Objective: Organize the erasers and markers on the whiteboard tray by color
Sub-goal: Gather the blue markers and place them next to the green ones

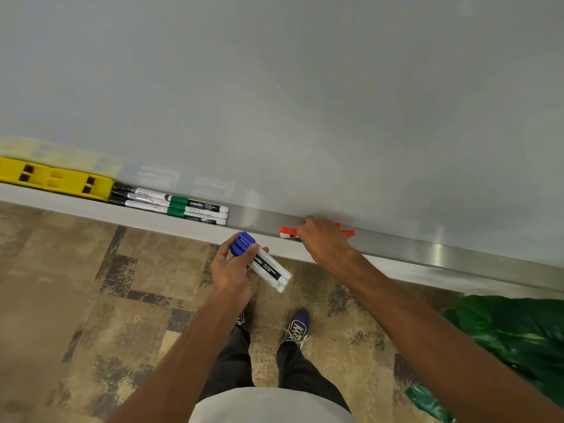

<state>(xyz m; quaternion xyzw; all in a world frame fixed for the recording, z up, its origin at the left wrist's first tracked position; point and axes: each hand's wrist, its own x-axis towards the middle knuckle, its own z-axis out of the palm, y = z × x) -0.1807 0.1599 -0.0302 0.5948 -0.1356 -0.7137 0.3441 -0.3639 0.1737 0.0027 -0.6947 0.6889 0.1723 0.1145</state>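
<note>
My left hand grips a bundle of blue-capped markers in front of the whiteboard tray, below its front edge. My right hand lies over the red-capped markers on the tray, its fingers curled onto them; red ends stick out on both sides of the hand. Further left on the tray lie green-capped markers, then black-capped markers, then yellow erasers at the far left.
The whiteboard rises behind the tray. A green leafy plant stands at the lower right. Patterned carpet and my feet lie below.
</note>
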